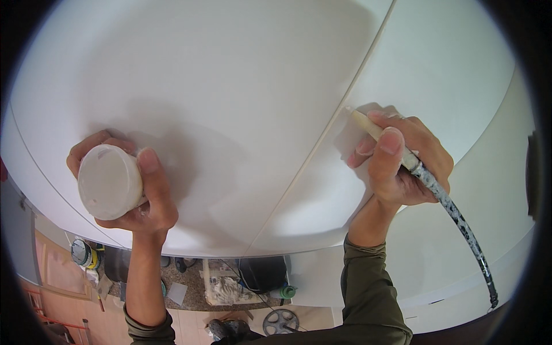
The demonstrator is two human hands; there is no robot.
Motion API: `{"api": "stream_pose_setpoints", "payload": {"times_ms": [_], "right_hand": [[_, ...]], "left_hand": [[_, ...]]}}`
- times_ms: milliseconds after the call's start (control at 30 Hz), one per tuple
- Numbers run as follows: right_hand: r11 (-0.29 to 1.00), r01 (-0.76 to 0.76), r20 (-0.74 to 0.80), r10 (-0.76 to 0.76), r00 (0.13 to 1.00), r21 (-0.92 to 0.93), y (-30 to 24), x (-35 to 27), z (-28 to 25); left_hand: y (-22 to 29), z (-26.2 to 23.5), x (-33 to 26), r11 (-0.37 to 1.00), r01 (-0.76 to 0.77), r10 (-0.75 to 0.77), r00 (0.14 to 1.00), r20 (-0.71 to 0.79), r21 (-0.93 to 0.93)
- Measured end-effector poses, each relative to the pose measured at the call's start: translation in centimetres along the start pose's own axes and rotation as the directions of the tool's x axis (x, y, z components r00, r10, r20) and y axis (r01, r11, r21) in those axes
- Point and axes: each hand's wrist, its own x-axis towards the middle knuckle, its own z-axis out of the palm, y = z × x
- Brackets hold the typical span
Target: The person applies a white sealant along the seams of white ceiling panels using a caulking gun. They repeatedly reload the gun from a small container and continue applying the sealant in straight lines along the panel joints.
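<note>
My left hand (150,192) is wrapped round a small round whitish tub (109,183), its flat round face toward me. In my right hand (417,152) is a long thin paintbrush (422,173), gripped like a pen. The brush's dark handle is spattered with white and trails down to the right. Its pale tip points up and left, close to a thin seam (313,152) between white panels (230,75). Whether the tip touches the panel I cannot tell. White smears mark my right fingers.
Below the panels, a speckled counter (192,293) carries a tub with a yellow band (85,254), a white tray (210,282) with crumpled white material, a black box-like thing (264,275) and a green-capped object (287,292). A spoked wheel (280,322) is on the floor.
</note>
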Motion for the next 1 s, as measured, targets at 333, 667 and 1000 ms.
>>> {"api": "stream_pose_setpoints", "payload": {"times_ms": [333,667,1000], "right_hand": [[0.957,-0.058,-0.179,0.112,0.977,0.284,-0.2,0.3,-0.4],[0.891,-0.288,-0.271,0.391,0.88,0.352,-4.0,-7.2,-0.2],[0.216,-0.749,0.283,0.832,0.477,0.627,-21.1,-10.9,-7.4]], "left_hand": [[-0.2,-0.1,-0.4,1.0,-0.008,0.008,1.0,-0.011,0.014],[0.7,0.0,-0.9,0.992,-0.02,0.017,0.999,0.029,0.123],[12.1,-9.0,-6.3,0.66,0.742,-0.577,0.6,0.554,-0.116]]}}
